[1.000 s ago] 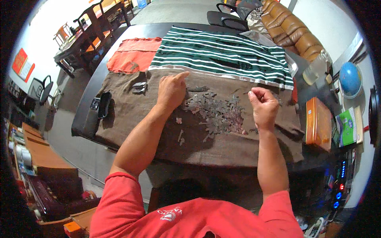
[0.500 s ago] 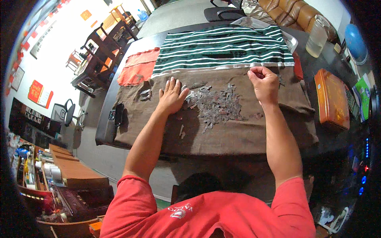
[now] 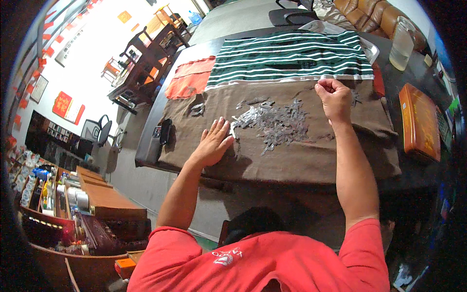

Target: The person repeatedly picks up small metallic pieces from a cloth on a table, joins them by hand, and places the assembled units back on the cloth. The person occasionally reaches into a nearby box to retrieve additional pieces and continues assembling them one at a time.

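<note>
A spread pile of thin grey strips and flakes [image 3: 282, 122] lies on a brown cloth [image 3: 292, 165] over the table. My left hand [image 3: 213, 145] rests palm down at the pile's near left side, fingers stretched out and slightly apart. A pale strip [image 3: 233, 130] lies by its fingertips. On the far right of the pile, my right hand [image 3: 334, 99] is closed with thumb and fingers pinched together, just below the edge of a green-and-white striped cloth [image 3: 292, 58]. Whatever may be in that pinch is hidden or too small to name.
A few grey scraps [image 3: 197, 109] and a dark object like a wristwatch [image 3: 165, 131] lie to the left. Orange cloth [image 3: 189, 77] shows at the far left. An orange-brown box [image 3: 419, 121] and a clear jug [image 3: 403, 45] stand on the right; a white tray [image 3: 372, 51] sits behind the striped cloth.
My left hand has slid toward me along the pile's left side. The right hand keeps its pinch in nearly the same place. The whole view has shifted slightly.
</note>
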`<state>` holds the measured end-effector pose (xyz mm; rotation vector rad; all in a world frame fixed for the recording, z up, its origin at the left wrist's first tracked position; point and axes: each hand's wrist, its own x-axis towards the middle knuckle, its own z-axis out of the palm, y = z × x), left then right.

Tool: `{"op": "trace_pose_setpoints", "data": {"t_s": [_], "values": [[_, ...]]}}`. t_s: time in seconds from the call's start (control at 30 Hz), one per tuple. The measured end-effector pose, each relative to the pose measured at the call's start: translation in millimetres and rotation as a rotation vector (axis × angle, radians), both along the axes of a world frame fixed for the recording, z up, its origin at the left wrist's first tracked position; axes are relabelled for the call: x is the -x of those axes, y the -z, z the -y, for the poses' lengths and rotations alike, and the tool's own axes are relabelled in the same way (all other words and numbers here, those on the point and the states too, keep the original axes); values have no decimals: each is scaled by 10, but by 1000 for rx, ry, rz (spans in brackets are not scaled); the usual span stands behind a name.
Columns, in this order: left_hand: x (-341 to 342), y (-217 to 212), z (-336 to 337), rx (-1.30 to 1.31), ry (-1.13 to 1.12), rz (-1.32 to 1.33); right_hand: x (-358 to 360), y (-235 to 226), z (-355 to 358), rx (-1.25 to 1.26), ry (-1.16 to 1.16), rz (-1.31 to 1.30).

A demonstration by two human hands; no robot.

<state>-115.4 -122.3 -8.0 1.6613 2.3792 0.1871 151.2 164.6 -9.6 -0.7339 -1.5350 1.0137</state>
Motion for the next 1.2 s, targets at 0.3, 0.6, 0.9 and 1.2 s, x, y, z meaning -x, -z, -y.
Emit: {"op": "trace_pose_setpoints", "data": {"t_s": [0.3, 0.6, 0.9, 1.2], "values": [[448, -132, 482, -323, -504, 1753, 7, 55, -26, 46, -57, -17], [511, -328, 361, -61, -707, 1290, 13, 81, -70, 76, -44, -10], [486, -269, 440, 129, -563, 284, 16, 19, 3, 101, -55, -1], [252, -20, 584, -48, -216, -366, 27, 7, 51, 105, -99, 10]]}}
